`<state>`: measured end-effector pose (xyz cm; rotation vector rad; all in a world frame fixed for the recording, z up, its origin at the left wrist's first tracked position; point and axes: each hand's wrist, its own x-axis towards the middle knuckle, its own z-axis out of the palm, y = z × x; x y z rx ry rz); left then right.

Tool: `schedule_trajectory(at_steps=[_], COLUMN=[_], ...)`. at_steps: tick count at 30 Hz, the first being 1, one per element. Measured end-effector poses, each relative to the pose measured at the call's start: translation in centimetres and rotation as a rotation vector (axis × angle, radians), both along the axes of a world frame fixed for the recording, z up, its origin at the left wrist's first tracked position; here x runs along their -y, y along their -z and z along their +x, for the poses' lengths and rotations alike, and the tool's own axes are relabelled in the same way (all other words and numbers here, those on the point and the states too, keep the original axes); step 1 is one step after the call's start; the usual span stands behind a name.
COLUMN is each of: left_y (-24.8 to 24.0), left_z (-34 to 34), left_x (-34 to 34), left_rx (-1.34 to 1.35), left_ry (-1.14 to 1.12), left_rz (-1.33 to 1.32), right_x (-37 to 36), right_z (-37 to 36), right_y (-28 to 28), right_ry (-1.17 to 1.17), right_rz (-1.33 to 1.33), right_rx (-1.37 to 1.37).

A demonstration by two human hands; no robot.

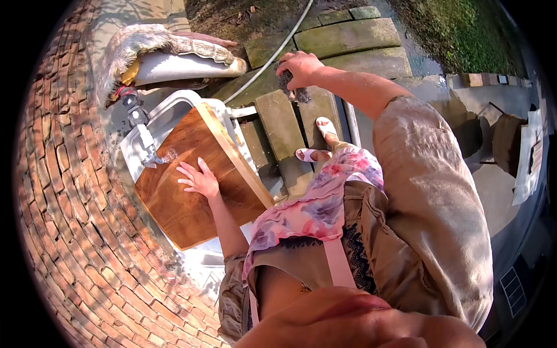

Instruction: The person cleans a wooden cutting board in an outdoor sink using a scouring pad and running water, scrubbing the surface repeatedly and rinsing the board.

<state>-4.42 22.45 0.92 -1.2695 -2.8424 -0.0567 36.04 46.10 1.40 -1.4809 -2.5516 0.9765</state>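
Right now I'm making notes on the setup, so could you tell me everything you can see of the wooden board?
The wooden board is a thick, angular slab, warm brown with darker swirling grain, and a paler edge along its far right side. Its face looks smooth and shiny. It lies broad face up over a white support, beside the brick paving. The tap points at it, water apparently splashing there; the left hand rests spread on it.

The person wears a loose tan shirt [400,261] with a wide, creased right sleeve [432,151] and a matching left sleeve [233,278]. A floral apron [316,223] in pink, purple and white hangs from a pale pink strap [338,264]. Black scalloped lace [361,261] shows beside it. Pale open sandals [325,126] are on the feet; the left hand [201,181] and right hand [300,68] are bare.
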Motion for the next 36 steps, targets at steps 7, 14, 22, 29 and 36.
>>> schedule_trajectory(at_steps=[7, 14, 22, 29, 36], left_y=[-1.1, -1.9, -1.0, 0.1, -1.5], left_z=[4.9, -0.5, -27.9, -16.5, 6.2], left_x=[-8.4, -7.9, 5.0, 20.4, 9.5], left_rx=[0.091, 0.201, -0.204, -0.096, 0.038], left_ry=[0.609, 1.145, -0.187, -0.6, -0.078], left_rz=[0.163, 0.126, 0.171, 0.161, 0.267], right_x=[4.6, 10.7, 10.2, 7.5, 7.0], right_z=[4.6, 12.8, 12.1, 8.3, 5.3], right_y=[3.8, 7.4, 7.0, 4.8, 3.3], right_ry=[0.077, 0.209, 0.163, 0.132, 0.002], right_rz=[-0.016, -0.164, -0.196, -0.071, 0.014], right_rx=[-0.088, -0.045, -0.039, -0.106, -0.225])
